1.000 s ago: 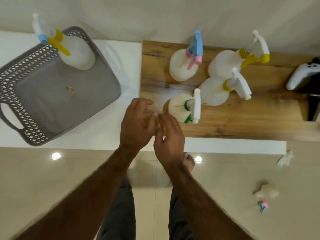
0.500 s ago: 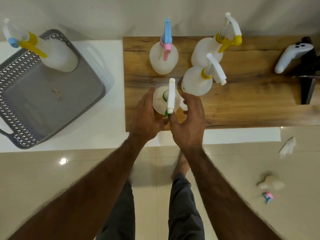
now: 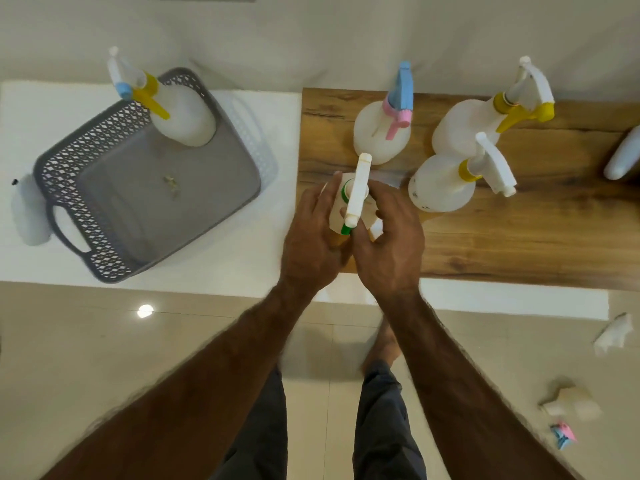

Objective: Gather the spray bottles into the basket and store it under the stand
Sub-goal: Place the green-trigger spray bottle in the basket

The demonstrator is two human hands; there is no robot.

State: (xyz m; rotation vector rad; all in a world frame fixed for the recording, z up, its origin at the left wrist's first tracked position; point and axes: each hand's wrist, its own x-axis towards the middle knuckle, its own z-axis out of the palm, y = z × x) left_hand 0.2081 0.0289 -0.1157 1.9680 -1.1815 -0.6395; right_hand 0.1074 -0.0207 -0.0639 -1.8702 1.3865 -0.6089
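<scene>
A white spray bottle with a green collar and white trigger head stands at the left end of the wooden stand top. My left hand and my right hand hold its body from either side. A grey perforated basket sits on the white surface to the left, with one yellow-and-blue-headed bottle standing in its far corner. Three more bottles stand on the wood: a pink-and-blue one, a yellow-triggered one and a yellow-collared one.
A white game controller lies at the stand's right edge. A pale bottle-like object sits left of the basket handle. On the tiled floor to the right lie crumpled paper and small scraps. My legs are below.
Both hands reached forward and closed around the green-collared bottle. The view shifted, so the basket and stand now sit lower in the frame.
</scene>
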